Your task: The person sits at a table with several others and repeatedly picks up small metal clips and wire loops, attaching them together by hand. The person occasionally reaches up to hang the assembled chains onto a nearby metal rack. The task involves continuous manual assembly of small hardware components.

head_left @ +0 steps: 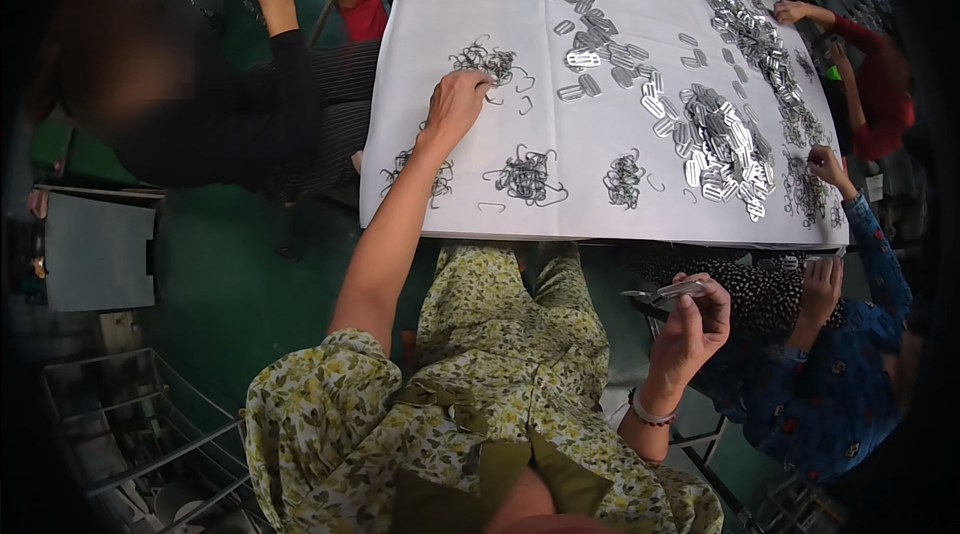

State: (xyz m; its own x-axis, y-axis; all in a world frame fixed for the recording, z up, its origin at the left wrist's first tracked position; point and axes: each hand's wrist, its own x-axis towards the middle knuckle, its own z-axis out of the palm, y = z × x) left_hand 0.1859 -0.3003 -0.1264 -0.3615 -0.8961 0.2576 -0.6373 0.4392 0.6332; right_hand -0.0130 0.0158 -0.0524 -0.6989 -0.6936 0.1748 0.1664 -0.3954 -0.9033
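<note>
My left hand (pixel 457 106) reaches over the white-covered table, fingers pinched together at the edge of a pile of bent wire hooks (pixel 486 58). Whatever is between those fingertips is hidden. Raised off the table's near edge, my right hand (pixel 692 326) grips a slotted metal buckle (pixel 682 289) between thumb and fingers. A thin metal part (pixel 640 294) sticks out leftward from it; its exact shape is too small to tell. Two more heaps of wire hooks, a middle heap (pixel 527 177) and a right heap (pixel 624 181), lie near the front edge.
A big heap of slotted metal buckles (pixel 722 134) spreads over the table's right half, with a looser trail (pixel 595 29) farther back. Co-workers sit close by: a dark sleeve (pixel 300 74) at left, a blue patterned sleeve (pixel 875 229) at right. A metal rack (pixel 150 414) stands lower left.
</note>
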